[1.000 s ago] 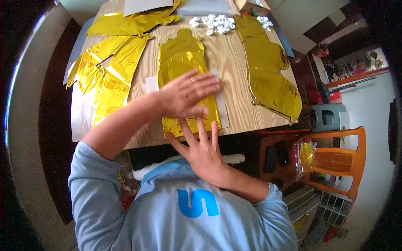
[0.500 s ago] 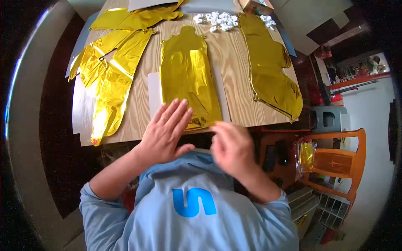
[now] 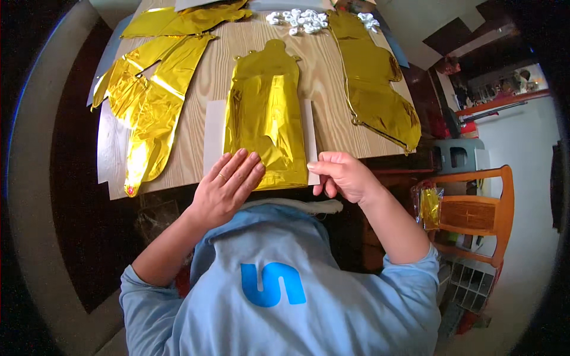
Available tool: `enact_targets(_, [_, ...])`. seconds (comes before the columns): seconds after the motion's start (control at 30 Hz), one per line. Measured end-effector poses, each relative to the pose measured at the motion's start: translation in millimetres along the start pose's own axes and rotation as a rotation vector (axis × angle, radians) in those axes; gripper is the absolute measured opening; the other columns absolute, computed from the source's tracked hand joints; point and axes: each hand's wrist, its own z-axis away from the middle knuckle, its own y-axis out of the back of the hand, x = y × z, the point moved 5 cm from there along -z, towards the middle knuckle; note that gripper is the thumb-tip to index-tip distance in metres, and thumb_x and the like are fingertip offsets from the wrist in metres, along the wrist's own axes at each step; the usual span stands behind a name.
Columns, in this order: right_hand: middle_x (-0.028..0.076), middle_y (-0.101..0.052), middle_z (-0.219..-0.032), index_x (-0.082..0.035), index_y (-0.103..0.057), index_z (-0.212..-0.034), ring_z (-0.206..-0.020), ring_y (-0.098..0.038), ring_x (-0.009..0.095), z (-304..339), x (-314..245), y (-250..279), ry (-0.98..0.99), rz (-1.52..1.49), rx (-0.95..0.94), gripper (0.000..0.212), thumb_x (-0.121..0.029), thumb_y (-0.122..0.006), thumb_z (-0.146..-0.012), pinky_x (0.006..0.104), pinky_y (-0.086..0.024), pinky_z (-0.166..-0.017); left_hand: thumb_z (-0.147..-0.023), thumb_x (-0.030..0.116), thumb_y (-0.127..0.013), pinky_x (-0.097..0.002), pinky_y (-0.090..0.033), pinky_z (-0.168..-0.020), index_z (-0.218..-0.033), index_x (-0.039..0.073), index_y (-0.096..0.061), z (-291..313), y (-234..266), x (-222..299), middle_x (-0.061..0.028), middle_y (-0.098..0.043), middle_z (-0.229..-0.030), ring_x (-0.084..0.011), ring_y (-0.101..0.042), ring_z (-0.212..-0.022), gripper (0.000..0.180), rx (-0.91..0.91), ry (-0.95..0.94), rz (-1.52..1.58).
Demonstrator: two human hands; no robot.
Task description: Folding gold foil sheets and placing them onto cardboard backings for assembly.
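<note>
A flat gold foil balloon (image 3: pixel 265 107) lies on a pale card (image 3: pixel 214 130) at the table's near edge, its rounded, tabbed end pointing away from me. My left hand (image 3: pixel 228 184) rests on the near left part of the foil, fingers stretched out and side by side. At the near right corner, my right hand (image 3: pixel 343 177) pinches the edge of the card between thumb and fingers, with the thumb on top beside the foil. Some of the foil's near left edge is hidden under my left hand.
More gold foil balloons lie on the wooden table (image 3: pixel 202 89): a forked one (image 3: pixel 157 95) at left, another (image 3: pixel 184 22) behind it, and a long one (image 3: pixel 374 77) at right. Several white curled pieces (image 3: pixel 306 21) sit at the back. A wooden chair (image 3: pixel 472 207) stands at right.
My right hand has moved from the foil's near edge to the card's right edge and now grips it. The foil's near end lies flatter, with a fold showing. My left hand has shifted slightly.
</note>
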Motion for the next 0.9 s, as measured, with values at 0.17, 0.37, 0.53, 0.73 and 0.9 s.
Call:
enact_targets(0.17, [0.009, -0.068, -0.074, -0.002, -0.066, -0.094, -0.056, -0.065, 0.012, 1, -39, 16, 0.272, 0.101, 0.240, 0.014, -0.015, -0.061, -0.094, 0.0219, -0.047, -0.042, -0.090, 0.011, -0.061, -0.0474, -0.040, -0.111, -0.137, 0.002, -0.052, 10, 1, -6, -0.0172, -0.056, -0.140, -0.0346, -0.052, -0.132, 0.049, 0.120, 0.021, 0.028])
enact_targets(0.37, [0.008, -0.066, -0.073, 0.001, -0.066, -0.097, -0.053, -0.059, 0.011, 10, -50, 98, 0.345, 0.211, 0.592, 0.017, -0.014, -0.058, -0.093, 0.0220, -0.046, -0.045, -0.087, -0.010, -0.052, -0.0471, -0.043, -0.109, -0.131, -0.005, -0.054, 9, 13, -28, -0.0239, -0.060, -0.132, -0.0364, -0.058, -0.125, 0.045, 0.399, 0.285, 0.162])
enact_targets(0.53, [0.006, -0.065, -0.073, -0.002, -0.065, -0.089, -0.054, -0.062, 0.013, 18, -22, 36, 0.148, 0.228, 0.288, 0.013, -0.013, -0.059, -0.092, 0.0214, -0.045, -0.043, -0.088, -0.007, -0.053, -0.0479, -0.043, -0.109, -0.133, -0.005, -0.054, -8, 15, -22, -0.0241, -0.060, -0.132, -0.0365, -0.058, -0.125, 0.045, 0.493, 0.327, 0.072])
enact_targets(0.73, [0.002, -0.061, -0.068, -0.005, -0.059, -0.080, -0.054, -0.064, 0.013, 0, 8, 19, 0.121, 0.060, 0.080, 0.019, -0.019, -0.063, -0.093, 0.0218, -0.047, -0.047, -0.084, 0.002, -0.060, -0.0478, -0.040, -0.112, -0.131, -0.005, -0.056, -16, 1, -2, -0.0214, -0.054, -0.140, -0.0360, -0.051, -0.132, 0.048, 0.040, 0.124, 0.026])
enact_targets(0.9, [0.004, -0.059, -0.061, -0.005, -0.056, -0.077, -0.055, -0.066, 0.017, 6, 14, 12, 0.188, 0.221, 0.252, 0.033, -0.031, -0.068, -0.094, 0.0293, -0.050, -0.049, -0.080, 0.010, -0.065, -0.0491, -0.039, -0.112, -0.133, -0.002, -0.055, -19, 3, 1, -0.0197, -0.053, -0.140, -0.0372, -0.049, -0.132, 0.056, -0.002, 0.084, 0.096])
